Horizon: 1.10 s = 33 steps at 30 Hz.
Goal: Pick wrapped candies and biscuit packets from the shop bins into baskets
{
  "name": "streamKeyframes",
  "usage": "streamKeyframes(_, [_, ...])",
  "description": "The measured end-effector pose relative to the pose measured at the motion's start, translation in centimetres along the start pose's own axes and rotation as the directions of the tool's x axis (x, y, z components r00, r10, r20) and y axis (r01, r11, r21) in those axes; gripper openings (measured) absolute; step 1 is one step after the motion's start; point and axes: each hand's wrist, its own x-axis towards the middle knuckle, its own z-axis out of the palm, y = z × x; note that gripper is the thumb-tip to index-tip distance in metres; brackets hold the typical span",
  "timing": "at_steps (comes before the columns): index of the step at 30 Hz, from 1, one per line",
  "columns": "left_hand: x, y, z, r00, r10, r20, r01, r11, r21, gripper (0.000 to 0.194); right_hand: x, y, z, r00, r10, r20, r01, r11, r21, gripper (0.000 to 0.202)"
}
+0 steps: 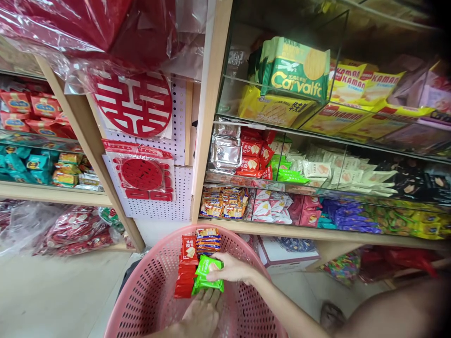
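Note:
My right hand [230, 268] grips a small stack of green snack packets [207, 271] inside a pink perforated plastic basket [141, 286]. Its thumb lies across the top packet. Just below, my left hand [202, 311] reaches in with its fingers stretched out, the tips against the lower edge of the green packets. A row of red snack packets [186, 267] stands beside the green ones on the left. Behind them are orange and blue wrapped snack packets [207, 241] against the basket's far wall.
Glass-fronted shelves [282, 225] at the right hold several kinds of packaged snacks, including large green bags [296, 70]. Another shelf unit [63, 188] stands at the left. Red round paper decorations [136, 105] hang between them. A white box [287, 256] sits under the right shelves.

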Motion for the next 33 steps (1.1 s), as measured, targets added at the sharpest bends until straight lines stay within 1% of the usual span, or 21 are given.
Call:
streamKeyframes(3, [-0.2, 0.2, -0.8, 0.995, -0.018, 0.098, 0.026, 0.997, -0.079, 0.062, 0.2, 0.2, 0.1, 0.999, -0.02, -0.027, 0.019, 0.999, -0.027, 0.049])
streamKeyframes(5, [-0.2, 0.1, -0.8, 0.993, -0.027, 0.113, 0.04, 0.993, -0.114, 0.063, 0.4, 0.6, 0.1, 0.998, -0.038, -0.054, 0.035, 0.998, -0.058, 0.051])
streamKeyframes(7, [-0.2, -0.1, -0.5, 0.994, -0.03, 0.108, 0.045, 0.989, -0.138, 0.064, 0.4, 0.8, 0.0, 0.995, -0.063, -0.073, 0.054, 0.992, -0.113, 0.051])
streamKeyframes(10, [0.0, -0.3, 0.0, 0.997, -0.041, 0.07, 0.051, 0.986, -0.157, 0.064, 0.1, 0.9, 0.0, 0.992, -0.103, -0.071, 0.083, 0.967, -0.24, 0.052])
streamKeyframes(12, [0.1, -0.1, 0.0, 0.997, -0.063, 0.042, 0.07, 0.983, -0.17, 0.063, -0.3, 0.8, 0.1, 0.985, -0.13, -0.111, 0.085, 0.935, -0.345, 0.054])
streamKeyframes(15, [0.1, 0.2, -0.4, 0.995, -0.094, 0.036, 0.099, 0.976, -0.192, 0.062, -0.7, 0.5, 0.5, 0.969, -0.147, -0.198, 0.042, 0.889, -0.456, 0.056])
streamKeyframes(19, [-0.2, 0.5, -1.1, 0.996, -0.078, 0.038, 0.084, 0.976, -0.201, 0.058, -0.7, 0.3, 1.2, 0.964, -0.149, -0.219, 0.039, 0.899, -0.437, 0.058])
streamKeyframes(22, [-0.4, 0.3, -1.5, 0.997, -0.075, 0.011, 0.076, 0.979, -0.187, 0.055, -0.5, 0.4, 1.5, 0.955, -0.174, -0.24, 0.057, 0.902, -0.427, 0.049])
streamKeyframes(24, [-0.5, 0.1, -1.6, 0.994, -0.101, 0.05, 0.108, 0.98, -0.167, 0.052, -0.5, 0.5, 1.6, 0.95, -0.182, -0.255, 0.051, 0.893, -0.446, 0.045])
streamKeyframes(27, [-0.2, -0.6, -1.6, 0.984, -0.139, 0.113, 0.154, 0.979, -0.131, 0.05, -0.9, 0.6, 1.6, 0.948, -0.181, -0.26, 0.027, 0.865, -0.5, 0.047])
streamKeyframes(31, [0.5, -1.8, -1.5, 0.985, -0.134, 0.111, 0.152, 0.973, -0.172, 0.046, -1.2, 0.5, 1.4, 0.947, -0.189, -0.258, 0.019, 0.839, -0.544, 0.049])
streamKeyframes(33, [0.7, -2.0, -1.6, 0.982, -0.14, 0.125, 0.163, 0.966, -0.2, 0.045, -1.3, 0.5, 1.3, 0.944, -0.189, -0.271, 0.011, 0.838, -0.546, 0.048])
